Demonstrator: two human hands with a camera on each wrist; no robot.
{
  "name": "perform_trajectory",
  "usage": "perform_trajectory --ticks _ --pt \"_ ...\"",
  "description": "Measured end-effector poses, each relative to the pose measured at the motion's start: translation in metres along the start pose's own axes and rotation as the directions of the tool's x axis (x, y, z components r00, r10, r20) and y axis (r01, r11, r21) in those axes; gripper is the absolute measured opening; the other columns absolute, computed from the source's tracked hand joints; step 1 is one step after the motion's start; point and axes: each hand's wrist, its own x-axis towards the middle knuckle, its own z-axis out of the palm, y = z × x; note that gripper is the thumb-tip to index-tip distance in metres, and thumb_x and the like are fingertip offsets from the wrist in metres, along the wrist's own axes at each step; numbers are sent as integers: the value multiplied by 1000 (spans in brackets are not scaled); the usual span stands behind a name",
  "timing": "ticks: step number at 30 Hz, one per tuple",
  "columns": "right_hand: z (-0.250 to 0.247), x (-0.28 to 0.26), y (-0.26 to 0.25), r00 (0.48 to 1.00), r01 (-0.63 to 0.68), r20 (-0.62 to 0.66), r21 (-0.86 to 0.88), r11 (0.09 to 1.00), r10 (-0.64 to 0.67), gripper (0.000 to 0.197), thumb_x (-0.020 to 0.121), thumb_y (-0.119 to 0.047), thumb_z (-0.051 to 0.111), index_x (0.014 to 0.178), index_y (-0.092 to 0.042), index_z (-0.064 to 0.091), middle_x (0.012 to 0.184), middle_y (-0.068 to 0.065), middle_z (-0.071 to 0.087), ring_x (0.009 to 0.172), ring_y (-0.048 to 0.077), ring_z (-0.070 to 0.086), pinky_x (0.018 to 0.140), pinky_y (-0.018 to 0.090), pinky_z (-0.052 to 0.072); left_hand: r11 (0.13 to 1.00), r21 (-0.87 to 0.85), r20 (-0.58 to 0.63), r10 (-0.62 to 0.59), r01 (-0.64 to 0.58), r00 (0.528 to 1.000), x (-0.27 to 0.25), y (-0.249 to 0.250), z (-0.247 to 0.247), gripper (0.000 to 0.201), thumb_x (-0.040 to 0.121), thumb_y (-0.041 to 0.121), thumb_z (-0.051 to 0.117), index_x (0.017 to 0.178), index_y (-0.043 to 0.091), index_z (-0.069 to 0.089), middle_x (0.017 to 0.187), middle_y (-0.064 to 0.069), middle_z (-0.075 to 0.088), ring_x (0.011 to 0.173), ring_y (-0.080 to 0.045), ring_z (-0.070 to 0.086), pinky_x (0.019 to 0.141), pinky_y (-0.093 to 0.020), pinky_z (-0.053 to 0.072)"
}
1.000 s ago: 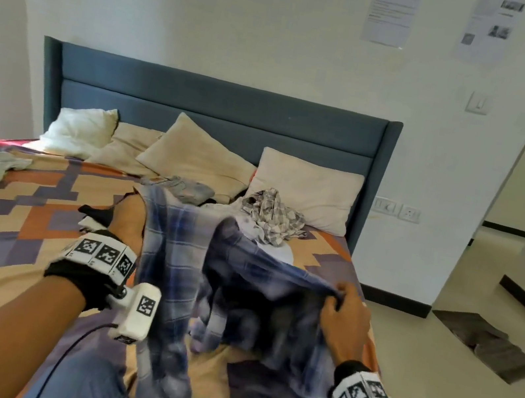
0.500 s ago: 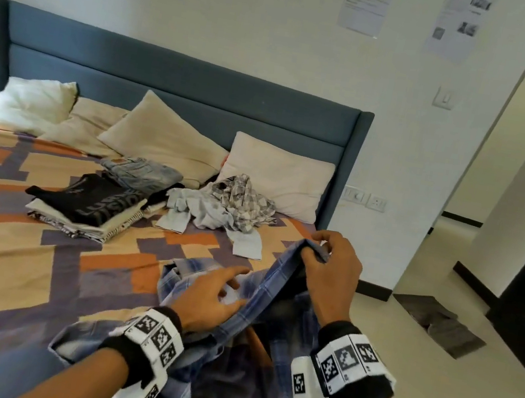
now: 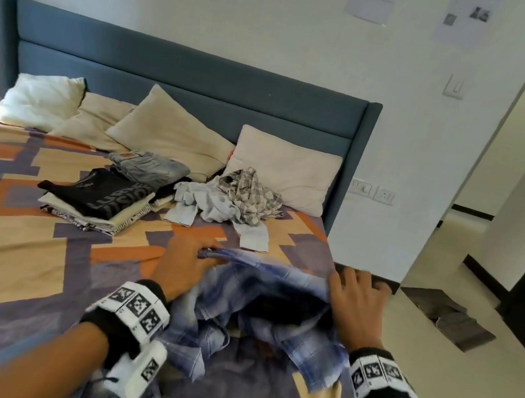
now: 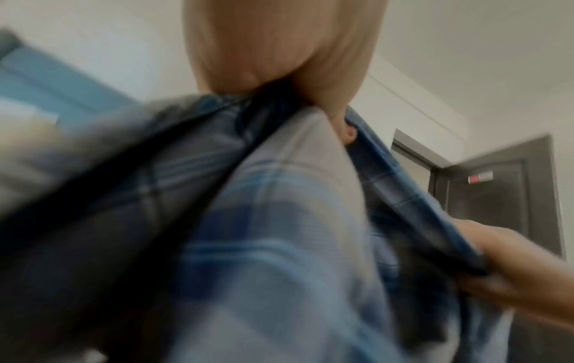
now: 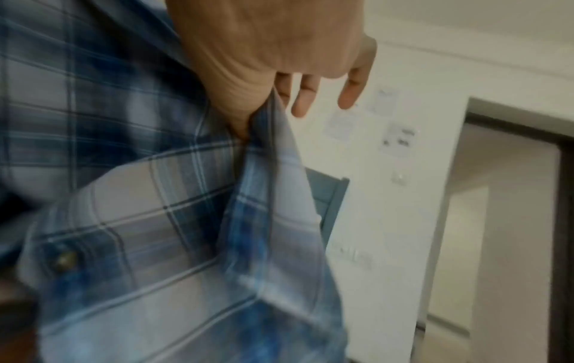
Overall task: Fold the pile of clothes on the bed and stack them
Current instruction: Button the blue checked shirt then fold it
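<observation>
Item: blue and white plaid button shirt [image 3: 270, 308], rumpled, at the near right edge of the bed with the orange, purple and cream patchwork cover [image 3: 20, 248]. My left hand [image 3: 186, 264] grips its far edge at the left, fingers [image 3: 211, 246] curled round the cloth. My right hand [image 3: 353, 301] pinches the same edge at the right between thumb and forefinger; the other fingers spread loose.

Item: folded stack topped by a black printed garment [image 3: 101, 196], mid-bed, left of the shirt, well apart.

Item: loose heap of pale grey and checked clothes [image 3: 236, 201], beyond, near the pillows.

Item: folded grey denim piece [image 3: 150, 164], behind the stack.

Item: four cream and white pillows [image 3: 175, 132] against the blue-grey padded headboard [image 3: 183, 81].
</observation>
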Motion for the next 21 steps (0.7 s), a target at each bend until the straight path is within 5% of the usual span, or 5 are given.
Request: perform_trajectory --ticks 4,9,13,17,21 --pt "5 -14 -7 946 -149 300 53 987 126 56 56 1 74 109 -14 64 91 15 59 79 39 56 73 62 43 920 392 -54 43 -19 998 16 -1 -42 14 87 29 71 93 17 75 89 -9 68 83 -30 63 65 -33 43" --pt "-15 13 8 901 -150 430 430 890 -56 44 81 -2 55 121 -19 61 112 14 68 102 38 61 80 38 47 908 419 -249 123 -8 961 34 -1 -82 17 77 36 79 87 23 76 89 -3 66 80 -28 62 64 -35 49" --pt "-18 31 35 902 -430 260 500 752 343 28 76 9 54 93 -2 73 95 25 71 95 44 63 83 42 49 667 677 81 353 -311 932 45 -38 -100 26 66 12 86 88 21 76 85 -9 62 72 -34 61 61 -42 48" --pt "8 16 28 890 -456 386 758 466 243 32 73 -7 46 86 -2 75 89 18 74 93 35 68 84 42 53 790 601 -165 -31 125 986 42 -80 -104 25 76 11 65 98 19 74 98 -17 67 90 -40 63 75 -49 51" --pt "30 -23 -13 678 -640 695 718 272 -241 27 96 -4 52 83 -12 75 77 1 72 73 19 66 69 35 55 922 -32 405 -340 385 849 15 -65 -77 18 98 12 53 100 23 67 107 -9 68 107 -27 63 95 -36 49"
